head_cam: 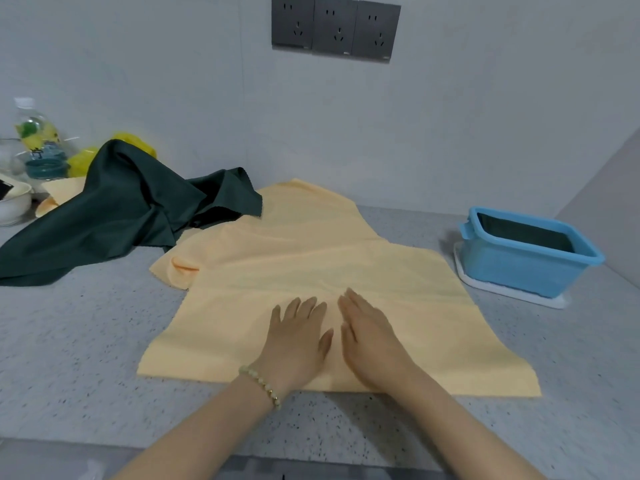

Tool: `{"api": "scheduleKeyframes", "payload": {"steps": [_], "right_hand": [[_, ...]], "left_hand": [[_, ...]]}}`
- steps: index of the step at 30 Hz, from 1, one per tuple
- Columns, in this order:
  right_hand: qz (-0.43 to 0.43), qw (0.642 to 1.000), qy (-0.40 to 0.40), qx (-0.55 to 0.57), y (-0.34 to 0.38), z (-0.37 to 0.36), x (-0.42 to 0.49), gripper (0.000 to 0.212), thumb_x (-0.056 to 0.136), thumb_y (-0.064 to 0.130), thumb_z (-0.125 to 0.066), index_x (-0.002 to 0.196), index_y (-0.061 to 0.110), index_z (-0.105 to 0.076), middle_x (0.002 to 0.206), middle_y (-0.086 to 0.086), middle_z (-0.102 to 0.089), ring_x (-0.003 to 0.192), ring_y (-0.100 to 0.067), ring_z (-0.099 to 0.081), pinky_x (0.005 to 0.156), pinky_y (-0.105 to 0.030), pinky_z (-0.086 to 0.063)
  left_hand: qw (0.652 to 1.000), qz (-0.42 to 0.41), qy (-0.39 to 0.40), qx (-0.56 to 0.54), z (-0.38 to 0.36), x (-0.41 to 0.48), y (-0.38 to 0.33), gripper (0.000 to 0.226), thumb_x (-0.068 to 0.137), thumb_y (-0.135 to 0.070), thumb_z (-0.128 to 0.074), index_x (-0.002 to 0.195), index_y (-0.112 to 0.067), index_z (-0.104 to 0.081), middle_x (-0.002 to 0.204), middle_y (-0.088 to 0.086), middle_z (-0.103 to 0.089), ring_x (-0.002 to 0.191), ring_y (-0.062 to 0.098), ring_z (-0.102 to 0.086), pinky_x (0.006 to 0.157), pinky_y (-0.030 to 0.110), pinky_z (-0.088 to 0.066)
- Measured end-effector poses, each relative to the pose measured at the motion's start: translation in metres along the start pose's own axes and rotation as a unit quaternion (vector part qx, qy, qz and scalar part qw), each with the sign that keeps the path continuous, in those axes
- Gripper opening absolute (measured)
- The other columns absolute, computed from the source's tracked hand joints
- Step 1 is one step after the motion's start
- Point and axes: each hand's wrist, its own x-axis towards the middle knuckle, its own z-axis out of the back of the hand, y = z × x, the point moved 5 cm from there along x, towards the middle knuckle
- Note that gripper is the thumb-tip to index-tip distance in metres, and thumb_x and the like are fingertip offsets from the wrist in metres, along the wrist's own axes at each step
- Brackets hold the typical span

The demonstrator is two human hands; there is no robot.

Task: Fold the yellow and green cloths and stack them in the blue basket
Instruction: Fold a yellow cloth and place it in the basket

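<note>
The yellow cloth [311, 271] lies spread on the speckled desk [69, 341], with the left hand [294, 341] and right hand [370, 344] pressing flat on its near edge, fingers straight. The dark green cloth [114, 213] sits crumpled to the left, overlapping its corner. The blue basket [526, 258] at right seems to hold something dark.

Pale grey back wall [138, 64], matte, faint vertical seam [244, 116] left of centre. Dark grey socket panel [335, 27] high on it (three units side by side). Side wall [609, 188] meets it at right, forming corner. Speckled grey countertop [86, 341] below, reaching both walls. Light soft, even; shadows faint. Far left on counter: clear plastic bottle [34, 133], white bowl [14, 206].
</note>
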Motion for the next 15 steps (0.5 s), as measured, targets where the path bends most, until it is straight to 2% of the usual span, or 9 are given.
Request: {"api": "scheduleKeyframes", "payload": {"steps": [4, 9, 12, 15], "right_hand": [[-0.009, 1.0, 0.012, -0.006, 0.001, -0.013, -0.002, 0.05, 0.103, 0.019, -0.024, 0.152, 0.018, -0.015, 0.16, 0.001, -0.002, 0.147, -0.012, -0.001, 0.118, -0.033, 0.0], [-0.021, 0.998, 0.01, -0.052, -0.01, -0.023, -0.009, 0.05, 0.103, 0.038, -0.018, 0.152, 0.03, -0.012, 0.16, 0.01, -0.002, 0.147, -0.009, 0.003, 0.117, -0.035, 0.005], [-0.053, 0.996, 0.024, -0.07, -0.02, -0.021, -0.014, 0.052, 0.099, 0.052, -0.016, 0.15, 0.042, -0.007, 0.159, 0.013, 0.003, 0.147, -0.014, 0.009, 0.117, -0.042, 0.007], [-0.095, 0.992, 0.03, -0.079, -0.041, -0.014, -0.026, 0.055, 0.096, 0.059, -0.015, 0.148, 0.046, -0.004, 0.159, 0.013, 0.006, 0.147, -0.018, 0.01, 0.116, -0.046, 0.008]], "left_hand": [[1.0, 0.002, -0.021, 0.015, -0.011, -0.004, 0.003, 0.055, 0.102, -0.045, -0.014, 0.153, -0.027, -0.003, 0.16, -0.009, 0.002, 0.147, 0.014, 0.006, 0.119, 0.042, 0.006], [0.999, -0.001, -0.034, -0.001, -0.011, -0.005, 0.007, 0.055, 0.101, -0.047, -0.016, 0.153, -0.032, -0.003, 0.16, -0.014, 0.004, 0.146, 0.009, 0.008, 0.117, 0.043, 0.01], [1.0, 0.001, -0.026, -0.011, -0.008, -0.006, 0.011, 0.056, 0.099, -0.053, -0.017, 0.152, -0.038, -0.004, 0.16, -0.014, 0.004, 0.146, 0.009, 0.008, 0.117, 0.046, 0.011], [1.0, 0.014, -0.023, -0.015, -0.003, -0.01, 0.024, 0.06, 0.095, -0.062, -0.017, 0.151, -0.041, -0.006, 0.16, -0.013, 0.005, 0.147, 0.011, 0.009, 0.117, 0.047, 0.01]]}}
